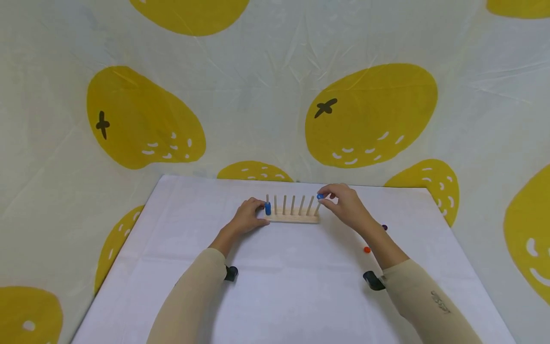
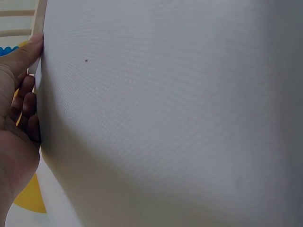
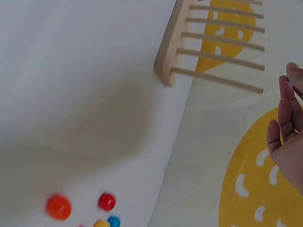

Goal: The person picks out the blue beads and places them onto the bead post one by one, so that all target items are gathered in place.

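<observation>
A wooden peg rack (image 1: 294,219) with a row of upright pegs stands toward the back of the white table. Blue beads (image 1: 268,209) are stacked on its leftmost peg; the pegs to the right of it are bare. My left hand (image 1: 247,216) holds the rack's left end, thumb at the front edge of the base. In the left wrist view that thumb (image 2: 29,49) lies along the base. Between thumb and fingertips, my right hand (image 1: 345,205) pinches a blue bead (image 1: 320,196) at the top of the rightmost peg. Fingers mostly cover this bead in the right wrist view.
An orange bead (image 1: 367,250) and a dark purple bead (image 1: 384,227) lie by the right forearm. The right wrist view also shows a red bead (image 3: 107,202), a yellow bead (image 3: 102,223) and a blue one. A patterned cloth (image 1: 258,95) hangs behind the table.
</observation>
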Tool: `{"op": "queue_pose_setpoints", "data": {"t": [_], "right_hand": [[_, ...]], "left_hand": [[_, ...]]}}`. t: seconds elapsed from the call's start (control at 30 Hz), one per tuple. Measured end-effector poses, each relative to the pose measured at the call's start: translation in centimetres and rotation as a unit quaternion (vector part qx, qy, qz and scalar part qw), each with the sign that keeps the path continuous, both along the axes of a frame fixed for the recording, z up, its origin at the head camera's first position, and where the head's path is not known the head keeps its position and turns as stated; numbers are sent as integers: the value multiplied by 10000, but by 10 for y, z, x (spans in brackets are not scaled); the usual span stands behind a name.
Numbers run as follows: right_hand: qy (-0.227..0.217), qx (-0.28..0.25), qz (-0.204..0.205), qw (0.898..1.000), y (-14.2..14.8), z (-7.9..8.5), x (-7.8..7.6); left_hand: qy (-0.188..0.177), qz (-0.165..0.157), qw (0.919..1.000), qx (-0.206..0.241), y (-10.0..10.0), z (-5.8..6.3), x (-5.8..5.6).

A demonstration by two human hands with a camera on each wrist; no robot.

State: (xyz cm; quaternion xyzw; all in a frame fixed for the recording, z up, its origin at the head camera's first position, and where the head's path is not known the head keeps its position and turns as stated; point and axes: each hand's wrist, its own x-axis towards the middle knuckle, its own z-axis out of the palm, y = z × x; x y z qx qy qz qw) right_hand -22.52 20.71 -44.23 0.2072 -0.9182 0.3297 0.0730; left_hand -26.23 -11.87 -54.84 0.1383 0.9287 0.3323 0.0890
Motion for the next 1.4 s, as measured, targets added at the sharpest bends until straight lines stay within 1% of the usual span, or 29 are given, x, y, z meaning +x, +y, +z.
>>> {"op": "queue_pose_setpoints", "data": {"t": [0.17, 0.3, 0.4, 0.53, 0.7, 0.9, 1.07, 1.23, 1.4], "right_hand": [[220, -138, 291, 9992, -24, 4, -9], [171, -137, 379, 9990, -41, 6, -15], [78, -130, 429, 9990, -52, 6, -18], [74, -180, 519, 9985, -64, 4, -22], [11, -195, 620, 9979, -76, 2, -27], [-201, -86, 637, 9977, -89, -1, -34], [-262, -48, 732, 9970, -99, 1, -38], [-268, 72, 771, 9966, -107, 2, -41], [-395, 68, 872, 9954, -114, 3, -43]], "left_hand": [[23, 14, 10000, -13, 0, 1, 1], [47, -27, 10000, 5, 0, 2, 0], [48, -55, 10000, -14, -1, 0, -1], [20, -82, 10000, -49, -1, -3, -3], [7, -92, 9999, -55, -1, -2, -3], [-9, -55, 10000, -59, -2, -1, -4], [42, -86, 9999, -53, -2, -2, -5], [-7, -77, 9999, -72, -1, -2, -4], [52, -85, 9999, -43, -2, -2, -3]]}}
